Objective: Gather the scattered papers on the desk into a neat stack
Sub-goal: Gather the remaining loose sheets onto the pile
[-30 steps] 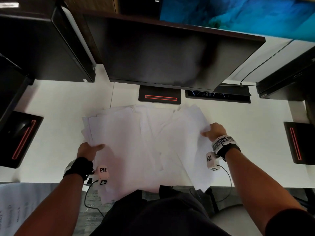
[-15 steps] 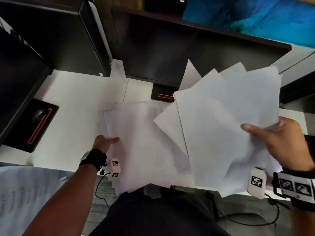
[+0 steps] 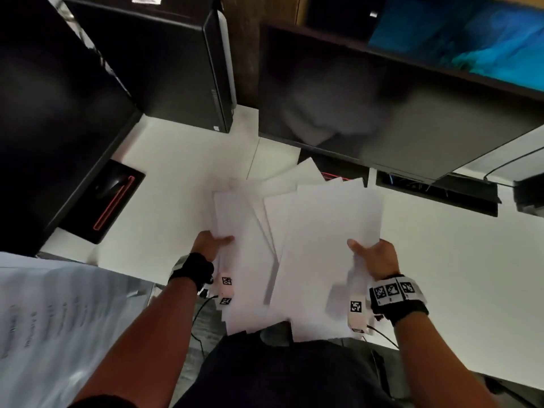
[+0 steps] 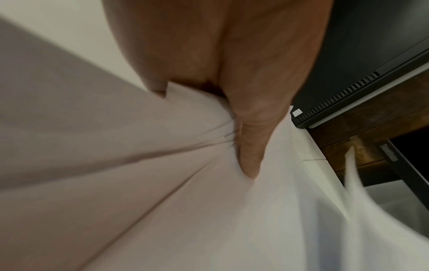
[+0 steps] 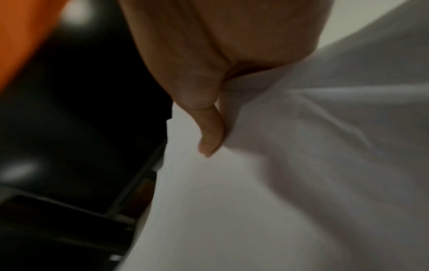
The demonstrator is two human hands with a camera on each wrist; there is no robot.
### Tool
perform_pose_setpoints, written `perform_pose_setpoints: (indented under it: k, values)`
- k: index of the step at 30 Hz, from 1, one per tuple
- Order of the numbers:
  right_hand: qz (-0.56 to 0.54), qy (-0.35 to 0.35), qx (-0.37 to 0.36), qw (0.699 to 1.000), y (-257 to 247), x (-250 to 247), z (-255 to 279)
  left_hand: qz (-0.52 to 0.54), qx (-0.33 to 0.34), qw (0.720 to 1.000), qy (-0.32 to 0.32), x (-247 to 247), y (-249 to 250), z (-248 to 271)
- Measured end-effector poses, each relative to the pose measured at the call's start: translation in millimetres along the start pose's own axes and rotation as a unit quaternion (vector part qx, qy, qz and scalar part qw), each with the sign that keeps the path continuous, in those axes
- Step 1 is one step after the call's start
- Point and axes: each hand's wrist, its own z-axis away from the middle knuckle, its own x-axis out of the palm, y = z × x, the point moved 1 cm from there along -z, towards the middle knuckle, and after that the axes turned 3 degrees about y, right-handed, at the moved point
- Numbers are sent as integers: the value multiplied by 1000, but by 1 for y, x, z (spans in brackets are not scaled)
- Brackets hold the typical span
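On the white desk: a loose fan of blank white sheets lies near the front edge, before the person's body.
Desk: white desk [image 3: 182, 172], bare to the left and right of the sheets.
Papers: papers [image 3: 321, 231] overlap at different angles, corners poking out toward the back; the near ends hang over the desk's front edge.
Left hand: left hand [image 3: 210, 245] grips the left side of the papers, thumb lying on top and pointing right; the left wrist view shows the thumb [image 4: 250, 146] pressed into the sheets, creasing them, with the other fingers beneath, mostly hidden.
Right hand: right hand [image 3: 375, 256] grips the right side of the papers, thumb on top and pointing left; in the right wrist view the thumb [image 5: 209, 132] presses the top sheet, which bends around it.
Wrists: each carries a black band with a small camera unit and square printed markers.
Behind the papers: dark monitor [image 3: 397, 113], its black stand base partly covered by the far paper corners.
Back left: black computer tower [image 3: 164, 60] stands upright on the desk.
Far left: second dark monitor [image 3: 44, 113], with a black base [image 3: 114, 201] bearing a red line.
Lower left: printed sheet [image 3: 50, 319], blurred, lies off the desk's edge.
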Motion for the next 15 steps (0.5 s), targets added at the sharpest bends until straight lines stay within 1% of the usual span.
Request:
perform_pose_setpoints:
  k: [2,4,7,11,12,14,15]
  values:
    - [76,20,32,996,15,4,-4,-1,6,1000,3,-1,0,3]
    - [94,32,60,993,25,11,-5,3,5,1000,9,-2,-4,1]
    - [77,25,55,995,23,30,-9,-7,10,1000,8,-1,-4,-1]
    - [23,-50,38,998,7,70,-8,-6,15,1000,9,0,-3,-1]
    - [13,-57,42,997,4,78,-8,-2,13,1000,10,-1,-4,-3]
    - [-14,-39,75,996,-3,90,-4,10,12,1000,7,0,-7,-4]
    - [-9,-23,75,997,-7,94,-2,20,11,1000,5,0,-7,-3]
